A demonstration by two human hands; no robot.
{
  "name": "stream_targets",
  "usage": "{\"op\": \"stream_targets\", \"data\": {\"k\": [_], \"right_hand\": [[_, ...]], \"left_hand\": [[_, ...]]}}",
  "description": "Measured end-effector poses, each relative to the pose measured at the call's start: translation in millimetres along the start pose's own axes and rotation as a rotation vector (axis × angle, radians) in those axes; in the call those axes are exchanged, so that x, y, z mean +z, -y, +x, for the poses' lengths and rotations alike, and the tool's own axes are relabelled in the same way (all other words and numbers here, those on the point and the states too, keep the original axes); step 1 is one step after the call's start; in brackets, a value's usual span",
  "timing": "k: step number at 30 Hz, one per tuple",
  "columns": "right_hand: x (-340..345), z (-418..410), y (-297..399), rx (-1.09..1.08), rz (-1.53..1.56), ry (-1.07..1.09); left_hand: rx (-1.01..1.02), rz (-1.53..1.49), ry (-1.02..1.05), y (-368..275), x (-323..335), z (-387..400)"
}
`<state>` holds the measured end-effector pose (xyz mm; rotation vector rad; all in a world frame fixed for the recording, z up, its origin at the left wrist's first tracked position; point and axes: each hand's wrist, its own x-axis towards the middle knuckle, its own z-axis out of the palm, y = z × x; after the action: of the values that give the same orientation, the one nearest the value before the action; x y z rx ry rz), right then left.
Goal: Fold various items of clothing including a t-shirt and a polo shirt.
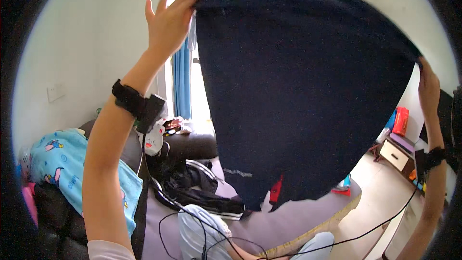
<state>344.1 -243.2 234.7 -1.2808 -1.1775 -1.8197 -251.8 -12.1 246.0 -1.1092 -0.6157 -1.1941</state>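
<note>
A large dark navy cloth item (299, 86), probably a garment, hangs spread out between my raised hands and fills the middle of the view. My left hand (171, 21) pinches its upper left corner, where a bit of red shows, with some fingers sticking out. At the far right, my right hand (429, 86) grips the other upper corner; its fingertips are partly hidden. Near the lower hem are a red patch (276, 189) and a pale grey mark (237, 172). The lower edge hangs unevenly above a grey-mauve cushioned surface (306, 216).
Black clothing with white stripes (202, 191) lies on the cushioned surface. A light blue printed blanket (68, 166) drapes over the dark sofa (54, 209) at left. Black cables (361, 239) run from the wrist straps across my lap. A drawer cabinet (394, 153) stands at right.
</note>
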Motion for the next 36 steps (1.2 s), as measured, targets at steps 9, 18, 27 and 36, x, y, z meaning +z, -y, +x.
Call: {"op": "stream_targets", "data": {"k": [9,18,27,36], "right_hand": [[31.2,-24.1,13.3,0.105,-0.043,0.204],[13.0,-171.4,69.1,0.826,1.109,0.890],[-80.3,-266.4,121.0,0.739,1.090,0.993],[-78.7,-303.2,88.7,0.960,1.056,1.121]], "left_hand": [[0.060,0.094,0.207,-4.1,21.5,-28.1],[-0.110,-0.990,1.119,-58.8,-17.8,-157.0],[-0.461,-1.484,1.636,-91.3,-116.4,-242.2],[-0.919,-1.680,1.903,-108.9,-126.0,-253.9]]}}
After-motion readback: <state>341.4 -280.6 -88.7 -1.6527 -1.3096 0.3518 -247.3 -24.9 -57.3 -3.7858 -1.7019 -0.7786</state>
